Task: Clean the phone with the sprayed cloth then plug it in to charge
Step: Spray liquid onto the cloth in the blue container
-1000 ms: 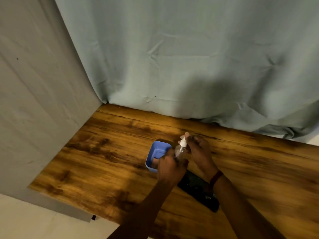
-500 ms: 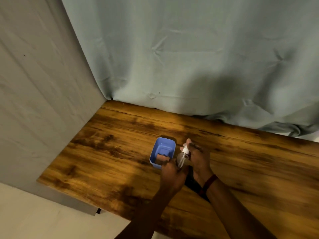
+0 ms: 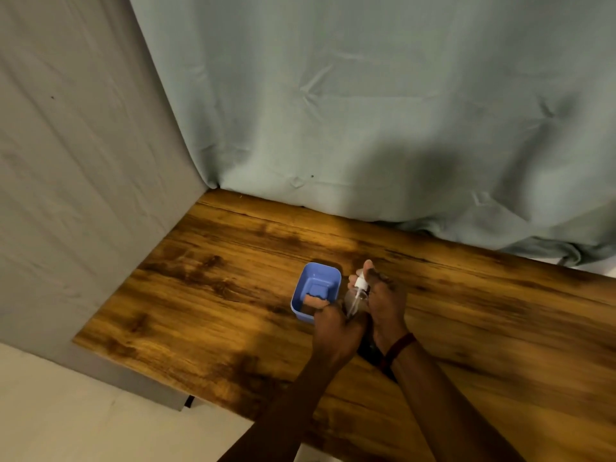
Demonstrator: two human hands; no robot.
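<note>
Early in the job, a person works over a wooden surface (image 3: 200, 295), forearms entering from the bottom of the frame. Nearest the camera, the dark phone (image 3: 366, 351) lies flat on the wood at lower centre, mostly hidden beneath the two wrists; a red wristband (image 3: 401, 343) circles the right one. Just above, the left hand (image 3: 336, 328) is curled at the near rim of a small blue tray (image 3: 328, 273), by a pale orange patch that is probably the cloth (image 3: 313, 300); whether it pinches the cloth cannot be told. Beside it the right hand (image 3: 386, 301) is wrapped round a clear spray bottle (image 3: 358, 293), one finger atop the white nozzle. A grey-green curtain (image 3: 366, 111) fills the upper frame. By the look of it the cloth is only being wetted: wiping the phone and plugging it in both remain, and no charger or cable is in view.
</note>
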